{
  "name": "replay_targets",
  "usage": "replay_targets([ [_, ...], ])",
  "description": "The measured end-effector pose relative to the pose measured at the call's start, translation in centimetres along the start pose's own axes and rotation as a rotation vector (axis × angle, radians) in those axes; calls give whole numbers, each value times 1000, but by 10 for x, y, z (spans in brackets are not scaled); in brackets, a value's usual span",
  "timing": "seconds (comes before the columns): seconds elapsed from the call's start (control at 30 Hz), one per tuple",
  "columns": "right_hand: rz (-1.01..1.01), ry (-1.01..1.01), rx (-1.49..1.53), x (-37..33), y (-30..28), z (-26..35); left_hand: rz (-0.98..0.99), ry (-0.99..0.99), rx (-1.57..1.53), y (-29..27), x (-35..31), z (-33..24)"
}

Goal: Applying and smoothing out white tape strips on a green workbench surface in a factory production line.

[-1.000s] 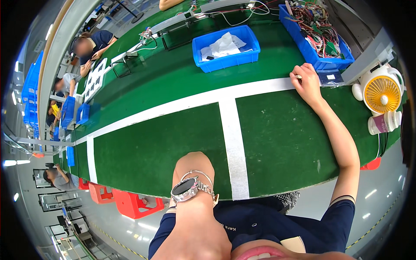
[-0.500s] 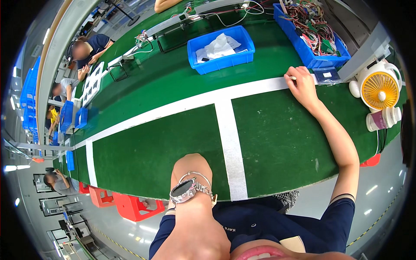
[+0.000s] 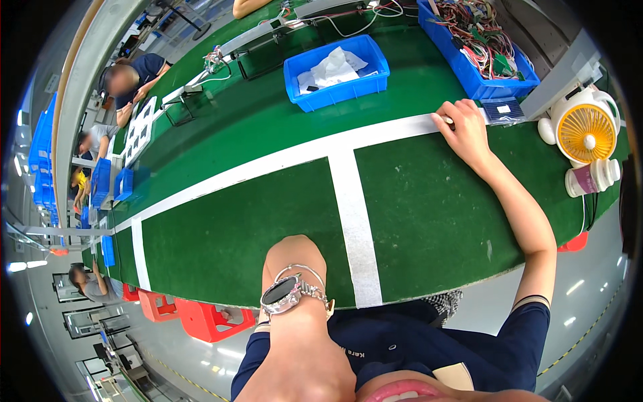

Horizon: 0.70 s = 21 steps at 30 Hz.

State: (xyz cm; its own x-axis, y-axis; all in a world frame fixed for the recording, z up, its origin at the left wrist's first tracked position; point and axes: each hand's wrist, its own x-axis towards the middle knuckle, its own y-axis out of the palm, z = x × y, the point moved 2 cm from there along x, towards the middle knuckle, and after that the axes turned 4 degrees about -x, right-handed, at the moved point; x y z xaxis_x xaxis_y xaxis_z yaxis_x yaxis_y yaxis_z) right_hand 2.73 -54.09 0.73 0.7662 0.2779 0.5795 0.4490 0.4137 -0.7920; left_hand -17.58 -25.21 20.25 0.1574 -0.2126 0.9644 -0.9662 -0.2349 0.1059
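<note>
Let's use the blue tray [image 3: 348,89] as our marker. Our right hand [image 3: 463,134] seems to rest on the green table [image 3: 435,201], right of the tray and nearer to us, by the white tape [image 3: 395,132]. Its fingers are curled together around a small pale thing [image 3: 447,120]. Only a bit peeks out, so we can't tell what it is. That thing, too, is right of the tray and nearer to us.

Our left hand [image 3: 301,375] is much nearer to us than the tray, by our chin, with a shiny watch [image 3: 281,293] on its wrist. Its fingers are hidden, so we can't tell if they are apart or together.

To hold the small thing well, we think a soft but firm pinch is best, with our arm resting so it doesn't wobble. Something so little could slip away. Right of the tray sit a flat dark packet [image 3: 502,110], a blue bin [image 3: 502,88] of wires [image 3: 479,40] and a yellow-and-white fan [image 3: 586,134], so let's mind our fingers there.
</note>
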Motion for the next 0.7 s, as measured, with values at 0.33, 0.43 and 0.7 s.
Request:
replay_targets([
  [0.33, -7, -23, -338, 4, -10, -1, 12, 21, -15, -4, 1, 0],
  [0.43, 9, -58, -371, 4, -10, 1, 20, 9, -24, -4, 2, 0],
  [0.7, 57, -104, -400, -4, 0, 12, 16, 14, 5, -3, 1, 1],
])
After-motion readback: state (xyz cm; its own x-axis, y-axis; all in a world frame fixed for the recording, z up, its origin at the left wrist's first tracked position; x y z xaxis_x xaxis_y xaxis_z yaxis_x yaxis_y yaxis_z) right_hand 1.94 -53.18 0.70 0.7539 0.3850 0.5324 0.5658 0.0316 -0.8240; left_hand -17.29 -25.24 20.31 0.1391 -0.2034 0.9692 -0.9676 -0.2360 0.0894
